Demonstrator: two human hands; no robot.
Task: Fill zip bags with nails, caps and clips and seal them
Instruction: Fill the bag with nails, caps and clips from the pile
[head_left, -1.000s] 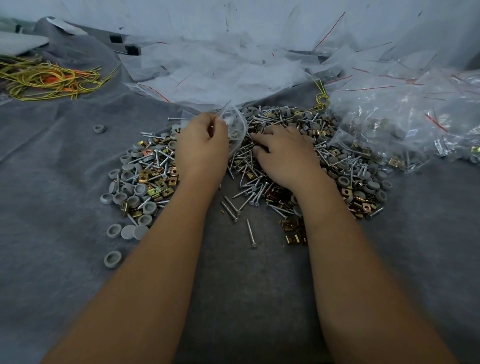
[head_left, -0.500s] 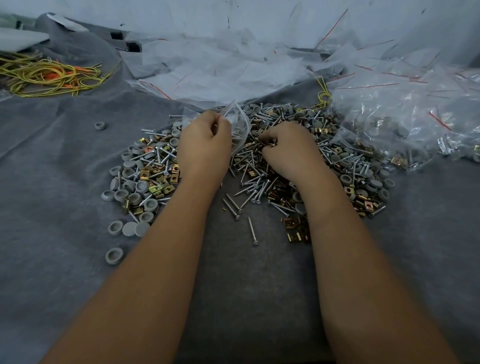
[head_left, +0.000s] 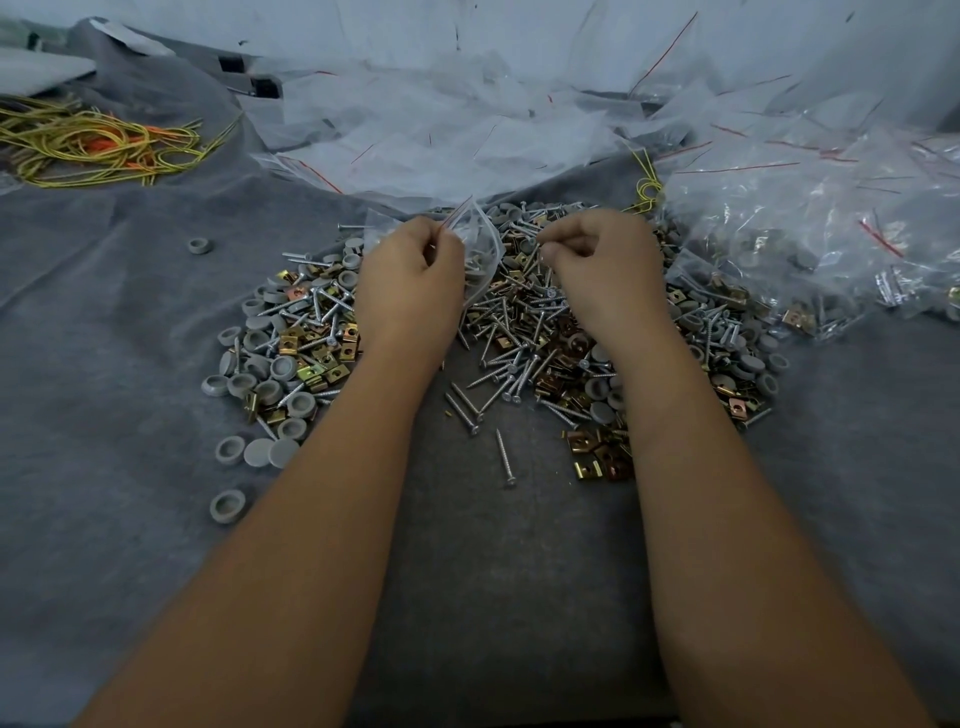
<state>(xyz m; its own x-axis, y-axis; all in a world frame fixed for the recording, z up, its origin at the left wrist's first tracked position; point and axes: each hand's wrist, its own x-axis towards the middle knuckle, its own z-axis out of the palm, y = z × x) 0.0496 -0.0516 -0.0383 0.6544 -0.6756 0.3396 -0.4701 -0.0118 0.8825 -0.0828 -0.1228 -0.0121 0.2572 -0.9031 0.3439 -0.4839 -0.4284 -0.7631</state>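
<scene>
Nails, caps and clips lie heaped on the grey worktop — empty bags behind the heap, filled ones to its right. Over it, the left hand pinches an open zip bag; the right hand — fingers curled — pinches nails.

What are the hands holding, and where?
The left hand pinches an open zip bag by its top edge. The right hand pinches a nail; where on it is unclear.
</scene>
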